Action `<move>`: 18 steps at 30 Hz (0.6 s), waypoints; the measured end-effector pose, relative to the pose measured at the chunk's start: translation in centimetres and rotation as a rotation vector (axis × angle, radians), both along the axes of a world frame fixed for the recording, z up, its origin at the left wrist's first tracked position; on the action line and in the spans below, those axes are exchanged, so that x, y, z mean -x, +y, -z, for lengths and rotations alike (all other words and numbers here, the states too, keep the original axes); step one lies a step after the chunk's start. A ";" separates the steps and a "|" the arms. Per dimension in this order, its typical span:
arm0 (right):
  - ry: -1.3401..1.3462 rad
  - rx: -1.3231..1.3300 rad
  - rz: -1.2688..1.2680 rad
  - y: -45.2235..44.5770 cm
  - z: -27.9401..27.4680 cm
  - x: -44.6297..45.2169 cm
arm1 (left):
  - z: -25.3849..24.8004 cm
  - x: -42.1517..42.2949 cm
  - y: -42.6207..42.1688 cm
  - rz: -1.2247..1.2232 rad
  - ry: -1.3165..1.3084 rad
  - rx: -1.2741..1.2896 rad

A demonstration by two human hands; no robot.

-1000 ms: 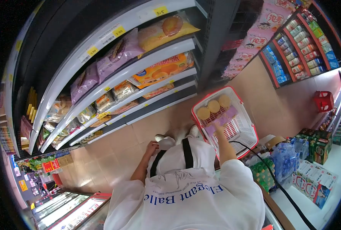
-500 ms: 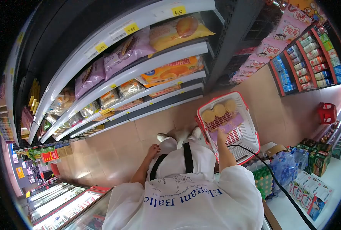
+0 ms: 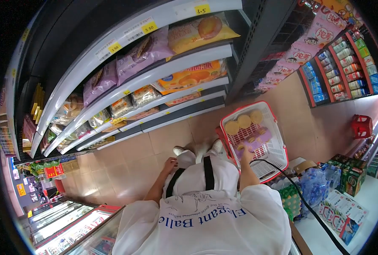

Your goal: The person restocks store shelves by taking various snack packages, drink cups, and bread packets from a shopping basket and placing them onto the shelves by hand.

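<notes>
My right hand reaches over the near side of a red-rimmed white shopping basket. Its fingers are closed on the near end of a purple snack bag, which lies inside the basket. Beside the bag, along the basket's far side, sit three round tan-topped tubs. Exactly how the fingertips grip is too small to make out. My left hand hangs free near my left thigh, its fingers loosely bent and apart, touching nothing I can see.
Shelves ahead hold purple bags, a yellow bag and orange packs. Pink snack packs hang at right. A red stool stands farther right. Bottled drinks and a black cable are near my right arm.
My right hand has shifted slightly toward me, and the purple bag has turned so that its printed face shows more. My left hand stays nearly where it was.
</notes>
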State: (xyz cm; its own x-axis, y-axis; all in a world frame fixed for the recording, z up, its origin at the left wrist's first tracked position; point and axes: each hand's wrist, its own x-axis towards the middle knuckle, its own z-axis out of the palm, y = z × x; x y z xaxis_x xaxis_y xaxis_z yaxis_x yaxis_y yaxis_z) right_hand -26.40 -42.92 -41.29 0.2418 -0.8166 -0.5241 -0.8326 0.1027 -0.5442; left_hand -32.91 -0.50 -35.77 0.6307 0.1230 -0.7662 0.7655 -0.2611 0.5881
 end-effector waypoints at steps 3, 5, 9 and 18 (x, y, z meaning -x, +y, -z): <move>0.136 0.016 -0.007 -0.7 0.3 0.3 | 0.2 -0.1 0.3 -0.017 -0.003 0.007; 0.125 -0.033 -0.016 -1.0 0.0 0.3 | -0.5 -0.4 0.0 0.003 -0.004 -0.014; -0.263 -0.105 0.139 0.3 2.2 -1.3 | 0.8 -0.5 -0.1 0.018 -0.020 -0.006; -0.134 -0.151 0.235 3.4 -2.0 -6.0 | 1.1 -1.0 -0.2 0.102 -0.020 -0.002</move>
State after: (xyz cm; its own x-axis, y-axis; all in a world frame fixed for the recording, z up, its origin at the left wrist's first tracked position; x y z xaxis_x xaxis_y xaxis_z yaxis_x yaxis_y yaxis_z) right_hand -20.41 -39.50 -39.33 0.1306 -0.7739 -0.6197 -0.6983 0.3719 -0.6117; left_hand -31.94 -0.69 -36.88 0.6548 0.0586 -0.7535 0.7231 -0.3385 0.6021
